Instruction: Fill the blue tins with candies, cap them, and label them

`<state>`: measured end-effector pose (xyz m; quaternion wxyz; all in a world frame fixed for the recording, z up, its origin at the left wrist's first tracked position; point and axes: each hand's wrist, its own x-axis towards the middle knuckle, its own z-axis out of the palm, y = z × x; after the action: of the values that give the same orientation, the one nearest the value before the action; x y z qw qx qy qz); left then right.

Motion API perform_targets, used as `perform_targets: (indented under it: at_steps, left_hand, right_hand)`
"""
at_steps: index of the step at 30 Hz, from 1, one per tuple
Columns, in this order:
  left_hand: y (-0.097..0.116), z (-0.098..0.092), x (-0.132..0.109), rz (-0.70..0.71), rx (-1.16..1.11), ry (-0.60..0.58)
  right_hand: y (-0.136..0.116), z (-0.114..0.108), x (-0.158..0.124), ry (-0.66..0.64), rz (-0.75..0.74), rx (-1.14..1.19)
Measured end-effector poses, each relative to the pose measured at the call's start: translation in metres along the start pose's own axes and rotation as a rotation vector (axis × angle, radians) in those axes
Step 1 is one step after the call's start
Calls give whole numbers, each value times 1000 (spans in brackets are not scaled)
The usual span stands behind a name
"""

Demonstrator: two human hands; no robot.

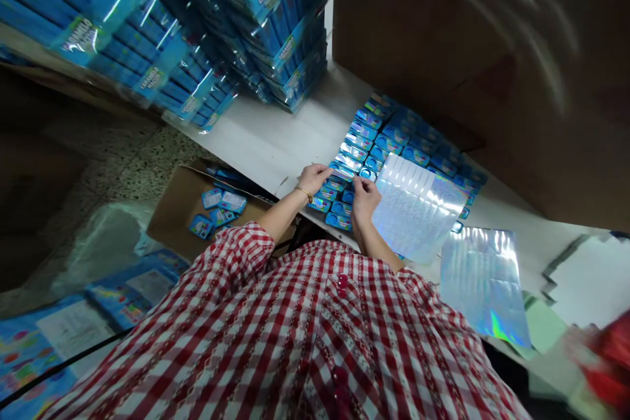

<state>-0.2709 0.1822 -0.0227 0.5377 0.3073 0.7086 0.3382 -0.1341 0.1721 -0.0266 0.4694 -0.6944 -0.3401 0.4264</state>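
Observation:
Small blue boxes (388,138) lie in tight rows on a white table (275,138). My left hand (314,178), a bracelet on its wrist, pinches the edge of one small blue box (340,170) at the near end of the rows. My right hand (365,200) is curled beside it, fingertips on the boxes and its side against a shiny holographic sheet (418,207) lying over the rows. What those fingers hold, if anything, is hidden. My red checked shirt (305,335) fills the bottom of the view.
A second holographic sheet (485,279) lies to the right. Stacks of wrapped blue packs (275,20) stand at the table's far left. A large brown carton (472,46) stands behind the rows. An open carton (191,210) with loose blue boxes sits on the floor.

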Motion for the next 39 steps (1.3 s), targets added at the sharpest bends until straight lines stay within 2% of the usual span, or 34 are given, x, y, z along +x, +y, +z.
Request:
perform_targets:
  at_steps: [3, 7, 15, 19, 21, 24, 26, 28, 30, 32, 34, 36, 37, 39]
  left_hand:
    - [-3, -13, 22, 76, 209, 37]
    - [-10, -17, 46, 111, 373, 30]
    - [-19, -12, 66, 106, 403, -8]
    - [-25, -9, 69, 94, 346, -16]
    - [-27, -9, 70, 88, 333, -3]
    - [-27, -14, 68, 89, 364, 49]
    - [-22, -17, 63, 127, 403, 139]
    - [-13, -15, 55, 207, 424, 240]
    - [-3, -4, 44, 341, 433, 267]
    - [9, 16, 31, 525, 474, 192]
    - [19, 44, 17, 718, 563, 37]
    - [27, 78, 3, 869, 683, -132]
    - [29, 95, -3, 927, 747, -208]
    - [31, 127, -11, 1007, 872, -323]
  right_hand:
    - [9, 19, -1, 27, -68, -204]
    - [9, 26, -2, 38, -137, -496]
    - [4, 32, 1, -31, -170, -819]
    - [1, 23, 6, -97, -192, -959]
    - [-2, 14, 6, -154, -261, -1027]
    - [-5, 4, 3, -347, -487, -1163]
    - [-6, -1, 0, -472, -609, -1233]
    - [-7, -8, 1, -518, -656, -1244]
    - [-6, -25, 9, -460, -643, -1192]
    - [-4, -59, 29, -305, -618, -1097]
    - [-2, -106, 57, -123, -617, -1001]
    - [-2, -156, 90, 5, -632, -957]
    - [-2, -177, 106, 40, -633, -968]
    - [-4, -206, 135, 15, -630, -1034]
